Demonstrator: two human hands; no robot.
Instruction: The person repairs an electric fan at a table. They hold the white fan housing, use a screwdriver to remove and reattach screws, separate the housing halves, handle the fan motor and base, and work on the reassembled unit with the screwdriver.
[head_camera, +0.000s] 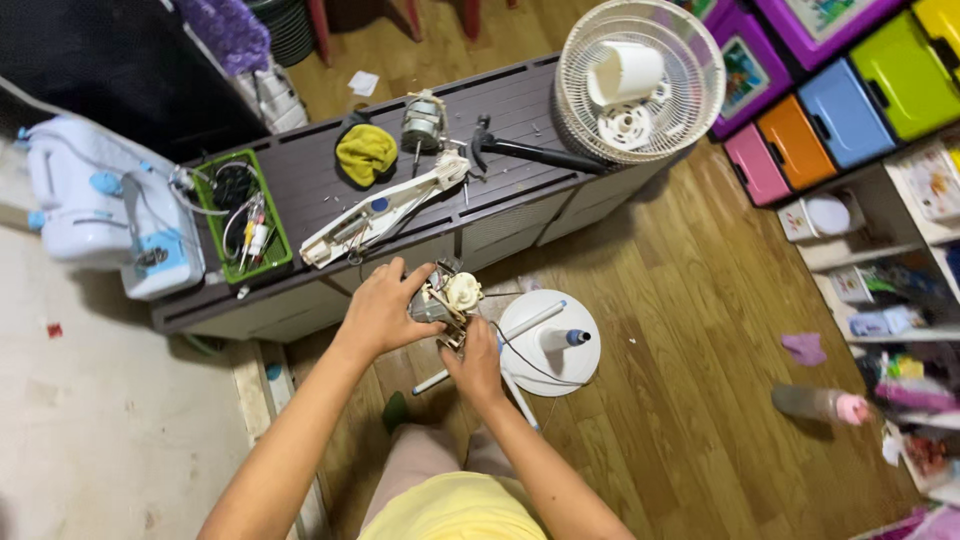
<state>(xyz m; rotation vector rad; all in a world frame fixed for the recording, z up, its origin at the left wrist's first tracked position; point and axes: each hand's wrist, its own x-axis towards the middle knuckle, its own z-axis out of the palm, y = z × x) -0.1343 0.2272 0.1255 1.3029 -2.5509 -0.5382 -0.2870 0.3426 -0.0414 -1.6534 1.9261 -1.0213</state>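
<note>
A small fan motor assembly (450, 298) was held above the wooden floor (680, 300), just before the dark bench (320, 180). It was gripped by the left hand (383, 310), fingers curled round it; the right hand (478, 362) pinched it from below.

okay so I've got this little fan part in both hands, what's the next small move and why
Probably lower the fan part onto the dark bench in front of you. Your left hand and right hand hold it in mid-air, with a thin wire trailing toward the white round base on the floor.
</note>
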